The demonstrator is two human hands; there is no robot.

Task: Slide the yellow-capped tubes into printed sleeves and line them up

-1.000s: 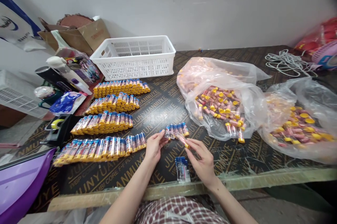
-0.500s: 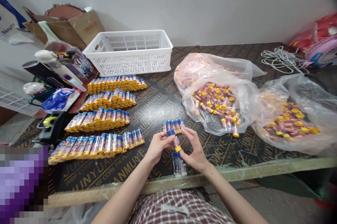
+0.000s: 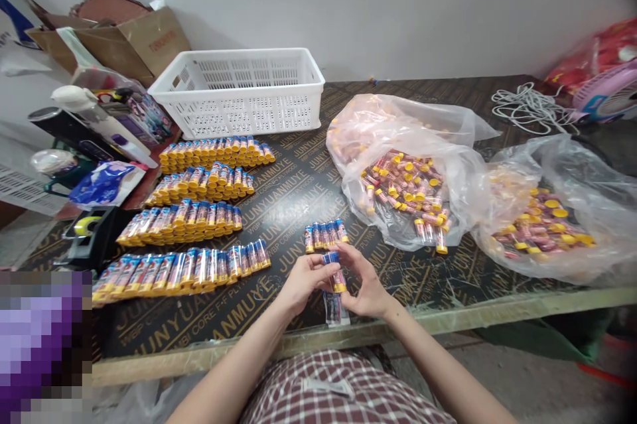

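Note:
Between my two hands is a small clear tube (image 3: 338, 278) with a blue cap, a pink label and a yellow base. My left hand (image 3: 307, 280) pinches it from the left near the cap. On its other side my right hand (image 3: 365, 283) is curled round it, fingers by the cap and thumb near the base. Just beyond my fingers stands a short row of blue-capped tubes (image 3: 326, 235). Partly hidden under my hands, a small clear packet or strip (image 3: 334, 312) lies near the table edge.
Stacked rows of blue-and-yellow tubes (image 3: 179, 273) fill the left side. A white plastic basket (image 3: 243, 105) stands behind them. Two plastic bags (image 3: 468, 185) (image 3: 612, 238) of yellow-ended tubes lie to the right. A tape dispenser (image 3: 92, 238), white cable (image 3: 527, 109) and pink fan (image 3: 607, 92) stand farther out.
The tube has turned more upright and moved slightly down and right between my hands. My right fingers have closed in toward its cap. The view has shifted a little.

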